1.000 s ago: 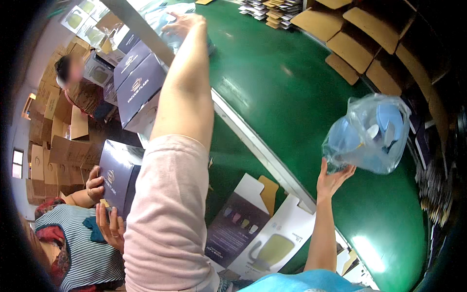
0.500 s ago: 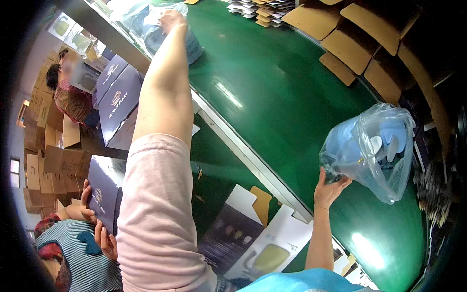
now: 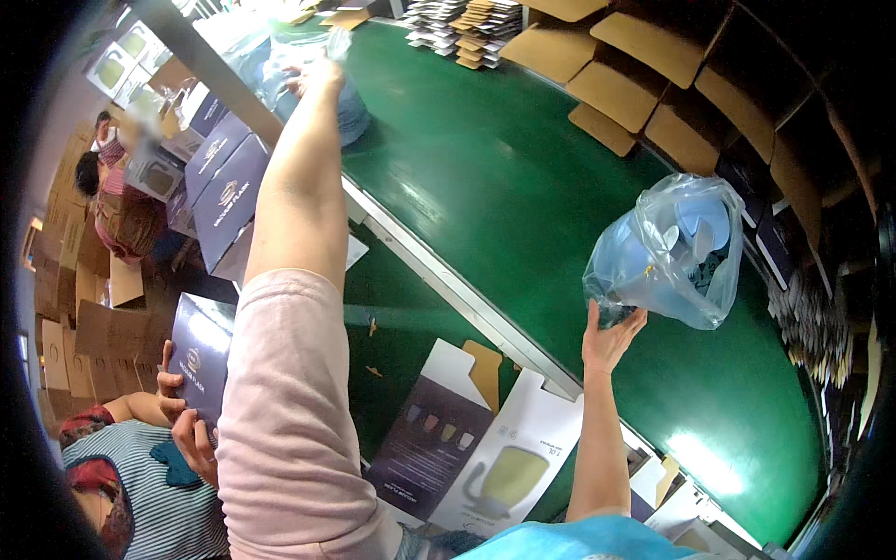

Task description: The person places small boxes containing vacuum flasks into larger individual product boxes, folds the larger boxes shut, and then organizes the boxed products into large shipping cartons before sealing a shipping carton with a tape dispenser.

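1. at lower left, a co-worker [image 3: 145, 495] in a striped apron holds a dark purple box [image 3: 207, 341].
2. more purple boxes [image 3: 229, 219] stand near a slanting metal post [image 3: 207, 67].
3. another person [image 3: 121, 215] is near brown cartons [image 3: 117, 331] at left.
4. layered card stacks [image 3: 487, 30] sit by the green tabletop's [image 3: 429, 177] far edge.
5. open brown carton flaps [image 3: 611, 86] jut out at upper right.

R bagged jug [image 3: 621, 250]: lt-blue, w/ pale lever-like pc & blue handle-like pc twd R end, sm. gold bit on near side; inside loose clear bag [image 3: 719, 303], slack on R; tilted, over green surface [image 3: 467, 187], R hand [image 3: 611, 338] at its near-L end; contact w/ surface unclear; L bagged jug [image 3: 351, 117]: blue, in crinkled clear bag; nr far-L edge of surface, partly behind L hand [image 3: 319, 80]; details hidden.
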Motion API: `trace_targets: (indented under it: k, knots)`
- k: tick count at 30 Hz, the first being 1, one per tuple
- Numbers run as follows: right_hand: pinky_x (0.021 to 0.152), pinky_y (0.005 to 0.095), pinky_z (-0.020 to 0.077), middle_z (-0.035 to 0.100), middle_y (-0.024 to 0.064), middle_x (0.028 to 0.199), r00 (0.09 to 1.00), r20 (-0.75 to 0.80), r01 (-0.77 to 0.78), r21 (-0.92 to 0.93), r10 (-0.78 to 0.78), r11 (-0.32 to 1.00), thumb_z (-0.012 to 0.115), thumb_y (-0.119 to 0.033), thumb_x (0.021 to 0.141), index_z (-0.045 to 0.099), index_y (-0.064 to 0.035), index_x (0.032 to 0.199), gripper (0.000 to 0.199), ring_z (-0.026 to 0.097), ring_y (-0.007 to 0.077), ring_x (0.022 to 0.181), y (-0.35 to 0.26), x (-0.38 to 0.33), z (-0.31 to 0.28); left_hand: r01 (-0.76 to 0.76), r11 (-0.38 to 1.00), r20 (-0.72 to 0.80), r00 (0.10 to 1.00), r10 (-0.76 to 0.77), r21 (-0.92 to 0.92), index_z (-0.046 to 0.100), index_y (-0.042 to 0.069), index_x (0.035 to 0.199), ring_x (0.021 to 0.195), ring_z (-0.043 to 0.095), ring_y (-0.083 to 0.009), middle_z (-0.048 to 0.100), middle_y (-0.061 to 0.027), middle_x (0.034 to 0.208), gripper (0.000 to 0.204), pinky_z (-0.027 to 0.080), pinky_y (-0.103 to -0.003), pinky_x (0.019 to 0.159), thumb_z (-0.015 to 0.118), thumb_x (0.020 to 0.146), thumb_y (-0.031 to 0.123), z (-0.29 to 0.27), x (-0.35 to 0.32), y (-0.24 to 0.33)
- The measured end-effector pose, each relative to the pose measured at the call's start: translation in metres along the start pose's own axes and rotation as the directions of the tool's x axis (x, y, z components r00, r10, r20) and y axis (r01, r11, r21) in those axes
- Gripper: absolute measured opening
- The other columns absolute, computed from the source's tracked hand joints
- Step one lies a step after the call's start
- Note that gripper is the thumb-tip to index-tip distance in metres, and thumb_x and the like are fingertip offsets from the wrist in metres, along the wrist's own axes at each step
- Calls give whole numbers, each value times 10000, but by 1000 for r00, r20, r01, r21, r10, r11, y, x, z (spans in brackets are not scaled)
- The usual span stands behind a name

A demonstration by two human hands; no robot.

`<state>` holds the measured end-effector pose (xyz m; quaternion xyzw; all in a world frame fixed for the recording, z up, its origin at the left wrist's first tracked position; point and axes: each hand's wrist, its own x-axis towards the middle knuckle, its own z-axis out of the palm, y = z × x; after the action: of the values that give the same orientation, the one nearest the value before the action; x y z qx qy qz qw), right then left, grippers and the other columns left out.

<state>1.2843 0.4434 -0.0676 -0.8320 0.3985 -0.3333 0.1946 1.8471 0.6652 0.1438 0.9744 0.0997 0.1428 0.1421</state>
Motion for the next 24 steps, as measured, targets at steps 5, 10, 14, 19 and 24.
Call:
trace_targets:
  k: [5,10,14,19,24]
  knots:
    - [1080,500,310,308,318,1361,1000,16,-15,-86,17,996,706,-451,815,217,134,1368,942,317,450,1287,4,-2,1,-305,952,-82,949,303,-7,658,73,1101,930,670,-339,658,-183,1074,324,524,-413,852,435,918,222,16,-24,3]
    - [1086,476,291,325,329,1337,1000,26,-13,25,13,1000,733,-463,784,252,147,1333,951,319,469,1278,10,0,-7,-587,792,-502,742,444,-168,614,43,896,807,659,-396,667,-209,876,241,523,-480,722,470,908,236,-34,-141,53]
    - [1116,509,247,242,376,1398,996,55,-70,-14,70,997,763,-485,739,175,130,1393,1073,231,529,1323,15,1,-5,-684,623,-336,729,596,-380,589,46,854,773,649,-397,652,-205,822,160,517,-487,704,521,885,188,-64,-270,75]
    - [1014,505,370,338,357,1354,967,-249,-35,108,61,993,775,-425,740,276,117,1352,958,346,509,1255,-61,13,-37,-721,494,-300,668,681,-486,562,27,831,796,638,-399,628,-225,792,144,523,-446,731,599,867,161,-90,-375,84]
    - [861,458,457,599,279,1087,902,-294,-278,163,316,947,765,-300,756,540,88,1152,599,573,422,986,-75,67,-52,-669,270,-264,583,768,-693,503,92,1204,1105,547,-376,488,-236,1252,593,490,-429,886,809,712,219,-126,-425,65]
